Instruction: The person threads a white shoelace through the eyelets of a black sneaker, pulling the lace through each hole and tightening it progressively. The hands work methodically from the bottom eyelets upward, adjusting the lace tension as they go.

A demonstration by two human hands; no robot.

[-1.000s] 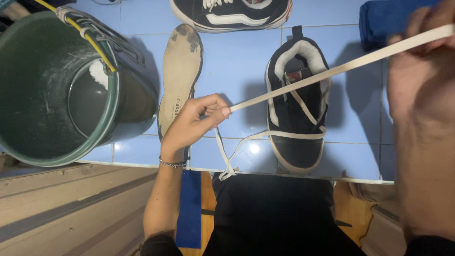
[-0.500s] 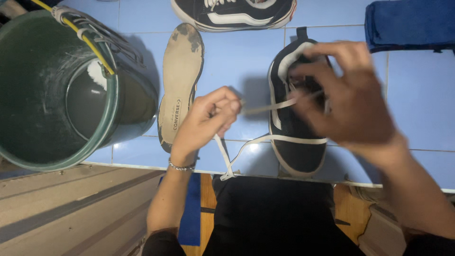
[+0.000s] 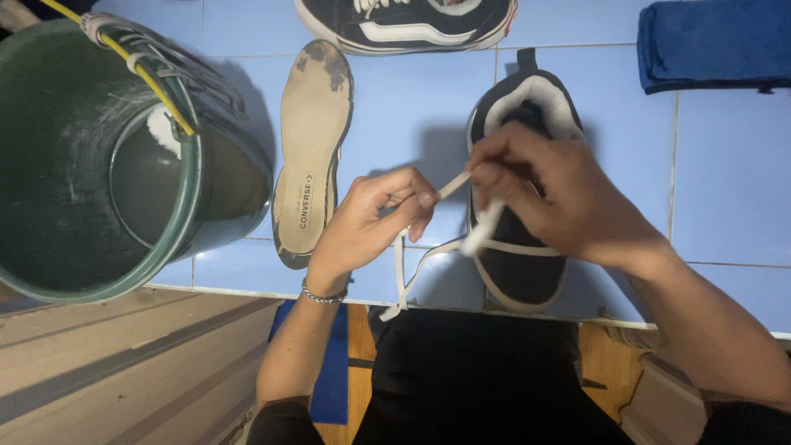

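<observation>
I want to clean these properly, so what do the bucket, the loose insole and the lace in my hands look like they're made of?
Bucket: likely plastic, dark green, dull scuffed wall with whitish residue. Insole: probably foam with a fabric top, tan, matte, dark worn patches at the heel. Lace: flat woven fabric, off-white, limp, held by left hand and right hand.

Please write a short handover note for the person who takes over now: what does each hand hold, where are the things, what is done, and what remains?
Left hand: pinches the flat white shoelace near its end.
Right hand: over the black low sneaker with white lining, pinching the same lace at the eyelets.
Things: sneaker on the blue tiled floor, heel away; loose tan insole left of it; green plastic bucket far left; second black sneaker above; folded blue cloth top right.
Done: the lace crosses low on the shoe.
Left: upper eyelets look unlaced; the insole is out.
</observation>
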